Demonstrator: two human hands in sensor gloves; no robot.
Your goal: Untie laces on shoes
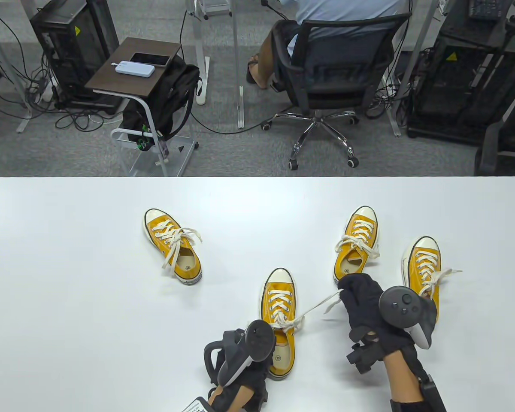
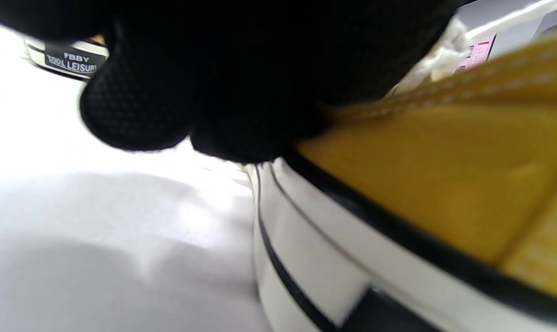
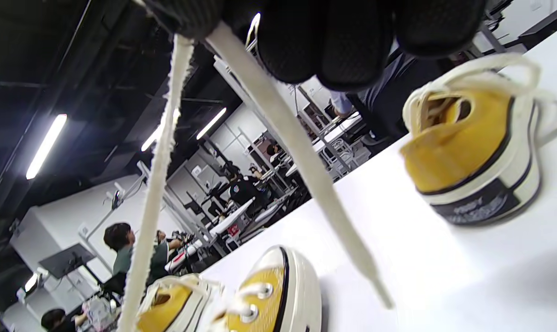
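Note:
Several yellow canvas shoes with white laces lie on the white table (image 1: 68, 300). The near shoe (image 1: 279, 309) sits at the front middle. My left hand (image 1: 244, 356) grips its heel side; in the left wrist view my gloved fingers (image 2: 204, 92) press on the yellow canvas (image 2: 444, 175). My right hand (image 1: 360, 300) pinches this shoe's lace (image 1: 319, 305), stretched taut to the right from the knot. In the right wrist view the lace (image 3: 301, 152) hangs from my fingers (image 3: 333, 41).
A shoe (image 1: 174, 244) lies at the left with its bow tied. Another (image 1: 357, 244) lies behind my right hand, also in the right wrist view (image 3: 471, 152). A further one (image 1: 425, 266) lies at the right. An office chair (image 1: 326, 81) stands beyond the table.

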